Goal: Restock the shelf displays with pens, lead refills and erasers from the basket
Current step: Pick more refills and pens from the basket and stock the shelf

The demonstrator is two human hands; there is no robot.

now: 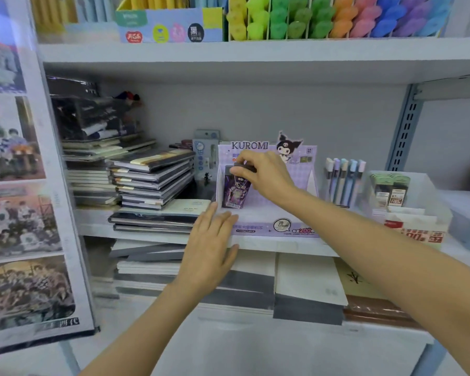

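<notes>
A purple Kuromi display box (288,221) for 2B 0.5 mm lead refills stands on the middle shelf. My right hand (266,173) reaches into it and pinches the dark cap of a purple lead refill case (234,191), which stands upright in the box's left corner. My left hand (210,240) lies flat with straight fingers against the box's front left corner at the shelf edge. Pastel pens (343,183) stand upright just right of the box. The basket is out of view.
Stacked notebooks (152,180) fill the shelf left of the box. A clear tray (429,210) with packaged refills sits at the right. Colourful highlighters (337,17) line the top shelf. More notebooks (307,283) lie on the shelf below. A poster panel (19,185) stands at far left.
</notes>
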